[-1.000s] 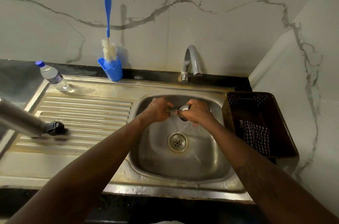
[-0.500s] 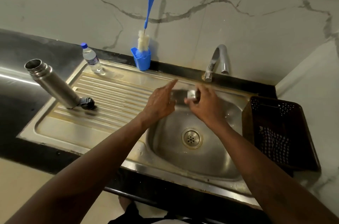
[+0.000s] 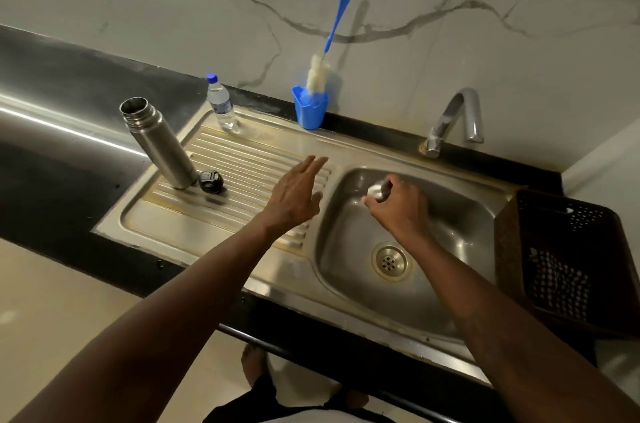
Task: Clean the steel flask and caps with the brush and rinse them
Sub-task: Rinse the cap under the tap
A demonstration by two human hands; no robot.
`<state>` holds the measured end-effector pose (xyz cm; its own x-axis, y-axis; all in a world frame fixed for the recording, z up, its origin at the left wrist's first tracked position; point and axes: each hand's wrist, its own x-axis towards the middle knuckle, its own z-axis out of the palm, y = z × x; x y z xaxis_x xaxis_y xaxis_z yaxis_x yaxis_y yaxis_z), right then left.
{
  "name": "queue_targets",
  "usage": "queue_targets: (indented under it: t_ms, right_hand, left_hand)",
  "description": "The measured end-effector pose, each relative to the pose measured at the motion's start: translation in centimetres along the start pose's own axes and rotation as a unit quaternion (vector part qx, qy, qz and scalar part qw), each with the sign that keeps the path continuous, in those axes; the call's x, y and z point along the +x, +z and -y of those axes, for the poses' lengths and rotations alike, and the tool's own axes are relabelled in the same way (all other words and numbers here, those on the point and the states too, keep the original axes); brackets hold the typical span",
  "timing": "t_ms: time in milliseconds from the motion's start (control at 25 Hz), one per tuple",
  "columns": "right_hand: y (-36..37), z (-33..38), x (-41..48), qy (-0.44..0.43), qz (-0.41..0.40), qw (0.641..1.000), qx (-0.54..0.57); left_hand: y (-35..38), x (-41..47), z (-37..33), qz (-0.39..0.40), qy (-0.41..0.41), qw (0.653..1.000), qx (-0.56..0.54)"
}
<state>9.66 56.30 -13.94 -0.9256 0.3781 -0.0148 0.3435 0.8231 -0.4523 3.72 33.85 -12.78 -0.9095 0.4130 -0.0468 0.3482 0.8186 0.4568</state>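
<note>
left hand has come off the small steel cap; a second ago both hands were closed together on it over the basin, half a second ago the left fingers were already lifting away; now that hand hangs flat and spread, fingers straight, holding nothing, over the ribbed drainboard

right hand alone keeps the cap, pinched in curled fingertips, just right of the left hand and above the sink wall; tap is beyond and to the right of it; no stream of water can be made out

steel flask stands open-mouthed well to the left of the left hand, at the far corner of the drainboard; black cap lies at its foot, touching or nearly so; brush sits head-down in its blue holder, beyond the left fingertips, untouched

reading: hand-work on the steel cap looks finished or paused — the freed left hand is heading out toward the brush, the black cap or the flask, which one i cannot tell; flask and black cap look not yet handled in the basin, so most of the task seems still ahead

water bottle beyond the flask; dark basket right of the right hand
</note>
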Motion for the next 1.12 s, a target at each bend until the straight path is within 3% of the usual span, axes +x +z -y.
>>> queue_targets:
  t_ms: [120,240,360,560,840,1000,1120]
  right_hand:
    - [0.3,1.8,-0.1,-0.009,-0.046,0.999,0.022]
    - [0.7,3.2,-0.3,-0.026,-0.061,0.998,0.014]
    - [1.6,3.9,-0.4,0.017,-0.013,0.998,-0.056]
    - [2.6,7.1,-0.7,-0.004,-0.023,1.000,0.006]
    - [7.0,19.3,-0.3,-0.123,0.076,0.986,0.085]
    - [10.6,23.8,1.0,-0.187,0.117,0.972,0.075]
    - [12.6,25.3,2.3,-0.191,0.132,0.971,0.063]
  left_hand:
    - [-0.4,-0.6,2.5,0.066,-0.017,0.997,0.041]
    - [-1.6,-1.3,4.0,0.029,-0.021,0.999,0.003]
    - [-2.5,-1.1,5.7,0.026,-0.021,0.999,-0.004]
    - [-3.4,-1.7,8.5,0.034,-0.023,0.999,-0.018]
    - [-6.1,-3.9,13.0,-0.074,-0.052,0.994,-0.064]
    - [-7.6,-6.1,16.8,-0.181,-0.117,0.972,-0.097]
    - [-8.3,-7.8,19.3,-0.200,-0.168,0.959,-0.112]
